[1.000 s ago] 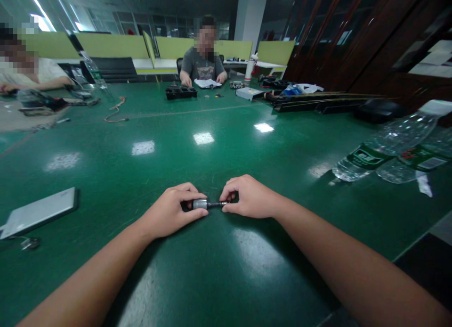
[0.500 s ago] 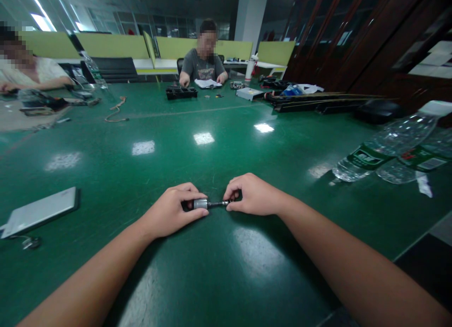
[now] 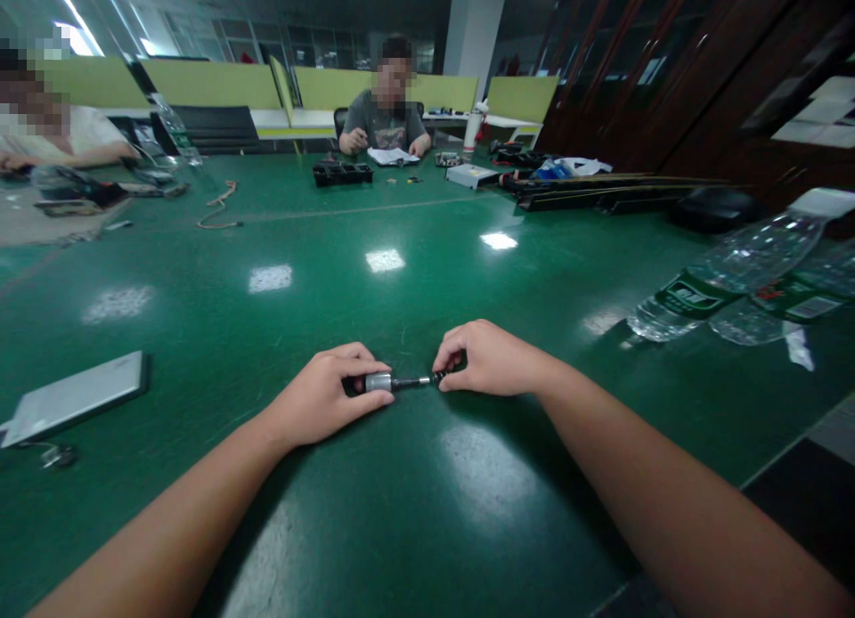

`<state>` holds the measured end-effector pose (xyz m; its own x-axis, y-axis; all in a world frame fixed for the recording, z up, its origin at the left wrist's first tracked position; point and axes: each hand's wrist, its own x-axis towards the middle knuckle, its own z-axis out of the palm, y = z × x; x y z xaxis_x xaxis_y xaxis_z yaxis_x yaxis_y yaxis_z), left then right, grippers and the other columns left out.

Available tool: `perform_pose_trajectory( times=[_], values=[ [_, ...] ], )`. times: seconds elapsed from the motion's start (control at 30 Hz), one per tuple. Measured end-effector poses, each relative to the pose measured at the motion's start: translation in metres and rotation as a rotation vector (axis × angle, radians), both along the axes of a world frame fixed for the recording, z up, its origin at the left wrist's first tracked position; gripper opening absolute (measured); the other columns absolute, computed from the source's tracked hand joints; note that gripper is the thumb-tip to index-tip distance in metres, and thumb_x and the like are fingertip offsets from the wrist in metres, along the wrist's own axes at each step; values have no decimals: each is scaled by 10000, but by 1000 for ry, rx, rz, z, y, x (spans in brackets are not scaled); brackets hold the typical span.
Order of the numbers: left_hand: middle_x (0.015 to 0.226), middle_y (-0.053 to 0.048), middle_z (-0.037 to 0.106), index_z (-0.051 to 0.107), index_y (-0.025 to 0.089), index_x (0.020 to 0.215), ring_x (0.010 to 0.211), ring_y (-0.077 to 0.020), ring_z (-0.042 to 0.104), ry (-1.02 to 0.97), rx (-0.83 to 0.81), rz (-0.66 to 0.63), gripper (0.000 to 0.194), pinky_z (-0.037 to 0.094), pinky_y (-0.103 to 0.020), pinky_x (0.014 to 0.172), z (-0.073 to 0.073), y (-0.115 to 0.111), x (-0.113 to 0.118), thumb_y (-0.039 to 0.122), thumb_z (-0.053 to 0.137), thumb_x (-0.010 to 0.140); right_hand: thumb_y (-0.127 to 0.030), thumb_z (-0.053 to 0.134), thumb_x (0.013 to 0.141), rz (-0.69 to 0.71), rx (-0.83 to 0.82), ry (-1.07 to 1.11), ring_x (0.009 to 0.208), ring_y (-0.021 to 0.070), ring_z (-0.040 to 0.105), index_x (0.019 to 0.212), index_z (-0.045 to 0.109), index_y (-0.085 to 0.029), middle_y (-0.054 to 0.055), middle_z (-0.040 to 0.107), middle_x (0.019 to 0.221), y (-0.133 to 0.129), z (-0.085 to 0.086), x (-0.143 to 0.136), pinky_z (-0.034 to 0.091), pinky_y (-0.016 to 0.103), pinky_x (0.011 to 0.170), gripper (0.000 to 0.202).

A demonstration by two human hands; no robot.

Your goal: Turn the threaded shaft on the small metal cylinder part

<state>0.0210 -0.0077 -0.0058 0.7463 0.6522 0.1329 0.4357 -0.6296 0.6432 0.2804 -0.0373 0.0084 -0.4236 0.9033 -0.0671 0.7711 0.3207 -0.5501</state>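
Note:
My left hand (image 3: pixel 330 395) is closed round a small silver cylinder with a thin dark shaft, which looks like a small motor (image 3: pixel 378 382). The shaft points right and ends in a shiny tip. Between thumb and fingers, my right hand (image 3: pixel 484 358) pinches a small dark ringed part (image 3: pixel 439 378) just past that tip. Whether this part still touches the tip is too small to tell. Both hands are low over the green table (image 3: pixel 374 529).
To the left lies a silver power-bank-like slab (image 3: pixel 77 395) with a cable. Clear water bottles (image 3: pixel 695 293) stand at right. Across the table a person (image 3: pixel 387 124) sits by papers (image 3: pixel 393 157) and a black tray-like part (image 3: pixel 343 173). Dark rails (image 3: pixel 588 193) lie at back right. Another person (image 3: pixel 60 142) sits far left.
My right hand has shifted slightly right and up, with the dark ringed part now at the shaft's end. My left hand has barely moved. The person opposite has raised a hand from the black part.

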Motion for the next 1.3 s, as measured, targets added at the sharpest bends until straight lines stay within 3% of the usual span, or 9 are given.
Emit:
perform_pose_trajectory(
  times=[0.2, 0.43, 0.73, 1.3],
  values=[
    [881, -41, 653, 750, 207, 1045, 764, -164, 612, 0, 1, -2, 257, 482, -272, 700, -1, 1, 3, 363, 680, 853, -194, 779, 707, -56, -3, 98, 724, 138, 639, 873, 776, -195, 22, 731, 817, -5, -5, -15, 458, 239, 653, 166],
    [924, -43, 634, 713, 218, 1126, 823, -180, 604, 17, 55, 1, 285, 475, -290, 747, -3, 1, 4, 309, 668, 860, -154, 739, 748, -73, 170, 189, 780, 143, 640, 985, 761, -183, 43, 730, 873, -7, -21, -40, 468, 257, 743, 240],
    [920, -46, 645, 712, 204, 1134, 836, -180, 608, 37, 50, 11, 292, 461, -287, 751, -2, 0, 6, 367, 603, 917, -180, 721, 778, -42, 174, 187, 769, 147, 631, 956, 769, -174, 44, 725, 848, -7, -21, -40, 463, 261, 728, 185],
    [898, -32, 647, 729, 208, 1076, 822, -166, 614, 24, 38, -31, 243, 453, -275, 736, -4, 0, 3, 346, 655, 890, -179, 734, 767, 7, 164, 190, 815, 157, 642, 948, 774, -173, 45, 733, 859, -9, -18, -40, 459, 265, 741, 186]
  ],
)
